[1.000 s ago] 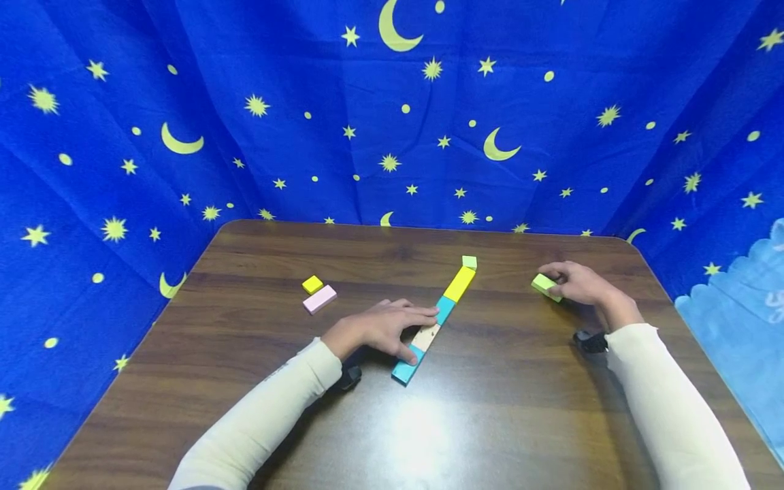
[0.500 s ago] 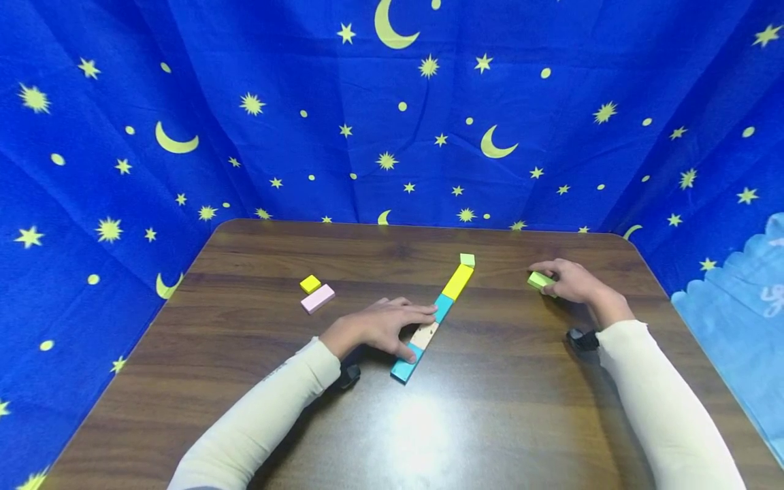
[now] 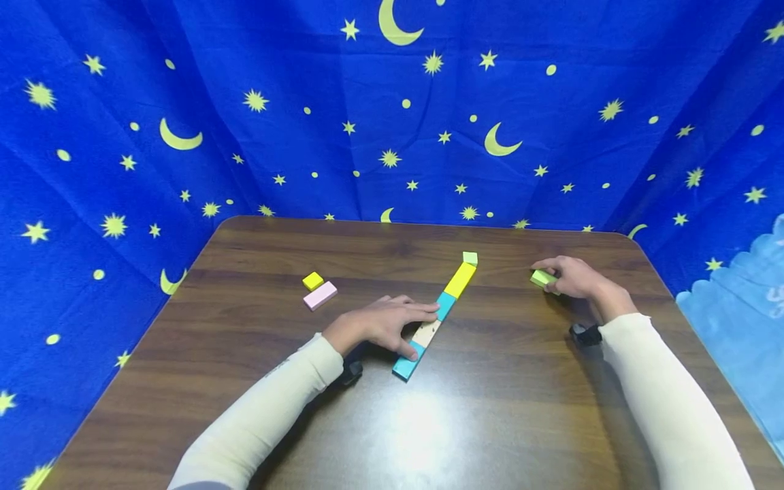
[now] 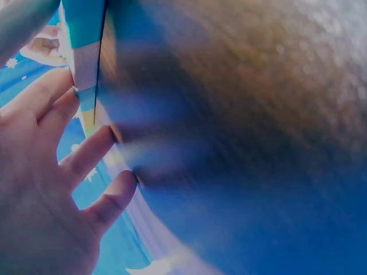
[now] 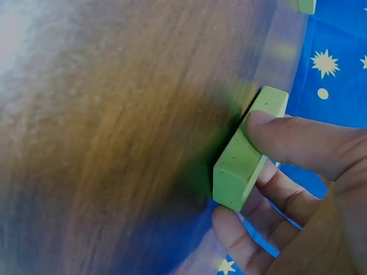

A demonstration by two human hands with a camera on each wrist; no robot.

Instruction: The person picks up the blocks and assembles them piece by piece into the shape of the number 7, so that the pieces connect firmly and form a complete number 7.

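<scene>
A slanting row of blocks lies on the wooden table: a near blue block [image 3: 405,369], a pale wood block [image 3: 425,333], a second blue block [image 3: 447,303], a yellow block [image 3: 461,280] and a light green block [image 3: 470,258] at the far end. My left hand [image 3: 386,325] rests along the row's left side, thumb on the near blue block and index fingertip at the second one; the other fingers are spread, as the left wrist view shows. To the right of the row, my right hand [image 3: 578,279] pinches a green block [image 5: 243,152] between thumb and fingers, low over the table.
Left of the row lie a small yellow block [image 3: 313,280] and a pink block [image 3: 320,296], close together. The brown table [image 3: 490,408] has its far edge against a blue star-patterned curtain [image 3: 306,136].
My right hand has shifted slightly to the left with the green block, and its thumb shows more on the block's near side. The left hand and the row have stayed in place.
</scene>
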